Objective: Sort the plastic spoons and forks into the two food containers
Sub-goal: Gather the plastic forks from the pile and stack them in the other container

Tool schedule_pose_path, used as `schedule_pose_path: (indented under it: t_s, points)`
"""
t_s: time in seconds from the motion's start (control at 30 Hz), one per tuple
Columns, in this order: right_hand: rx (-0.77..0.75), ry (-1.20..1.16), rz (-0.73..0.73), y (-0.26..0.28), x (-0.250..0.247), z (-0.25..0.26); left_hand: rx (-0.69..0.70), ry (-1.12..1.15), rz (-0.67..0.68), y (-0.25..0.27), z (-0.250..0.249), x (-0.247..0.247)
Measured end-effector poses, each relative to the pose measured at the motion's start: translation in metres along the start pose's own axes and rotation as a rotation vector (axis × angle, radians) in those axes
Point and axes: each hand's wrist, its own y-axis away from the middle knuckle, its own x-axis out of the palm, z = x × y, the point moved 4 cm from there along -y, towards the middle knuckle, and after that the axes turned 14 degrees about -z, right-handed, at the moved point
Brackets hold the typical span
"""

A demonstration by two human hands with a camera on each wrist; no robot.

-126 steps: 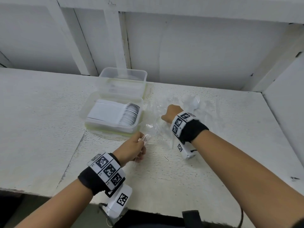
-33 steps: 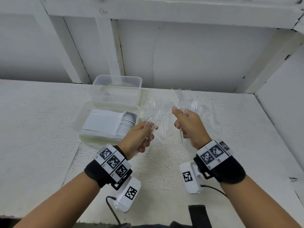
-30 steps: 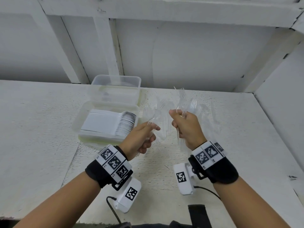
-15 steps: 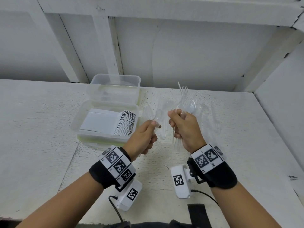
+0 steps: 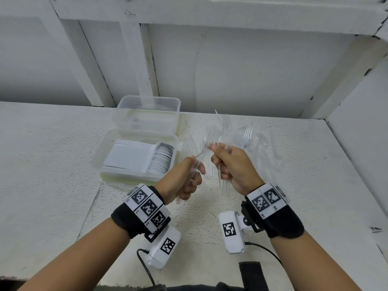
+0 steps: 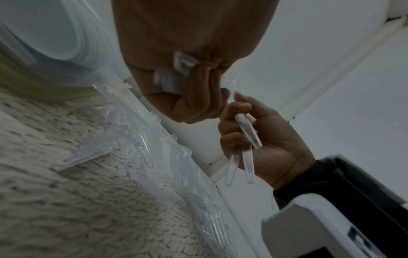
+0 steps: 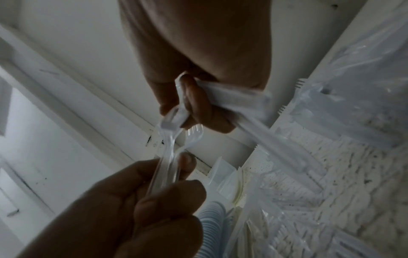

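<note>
My left hand [image 5: 196,174] grips a few clear plastic forks [image 5: 194,169] by their handles, heads pointing up and to the right. Close beside it, my right hand [image 5: 218,162] grips a bigger bunch of clear forks [image 5: 225,127], tines up and handles hanging below the fist. In the right wrist view the heads of the left hand's forks [image 7: 170,153] reach the right hand's fingers [image 7: 192,104]. The near food container [image 5: 109,164] holds a neat row of white spoons [image 5: 147,158]. Behind it, the far container [image 5: 147,106] looks empty.
Many loose clear forks [image 5: 264,150] lie on the white table [image 5: 52,164] behind and to the right of my hands, also seen as a forks pile [image 6: 167,157]. A white wall stands at the back and a side wall [image 5: 361,122] on the right.
Since 4.2 s ago both hands rose off the table holding forks. In the last second the right hand moved left until the two bunches met.
</note>
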Motion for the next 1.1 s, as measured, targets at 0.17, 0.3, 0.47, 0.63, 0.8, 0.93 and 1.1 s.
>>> schedule_pose_path:
  t_s: [0.17,0.3,0.47,0.63,0.8,0.93,1.1]
  points:
    - [0.038,-0.057,0.065,0.001,0.006,0.003,-0.055,0.114,-0.026,0.000,0.000,-0.002]
    - [0.042,-0.097,0.054,0.002,0.009,0.005,0.023,0.124,-0.136,-0.001,-0.002,-0.003]
    - [0.002,-0.127,-0.034,0.001,0.004,0.011,0.228,0.088,-0.235,0.003,-0.008,-0.008]
    - [-0.044,-0.067,-0.161,-0.002,0.001,0.014,0.307,-0.013,-0.185,0.008,-0.011,-0.002]
    - [-0.049,-0.055,-0.214,-0.004,0.003,0.013,0.286,0.032,-0.221,0.007,-0.009,-0.003]
    - [-0.003,-0.090,-0.214,-0.002,0.003,0.013,0.257,0.075,-0.164,0.009,-0.009,-0.006]
    - [0.019,-0.186,-0.057,0.009,0.014,0.018,0.245,-0.038,-0.071,0.012,-0.008,0.003]
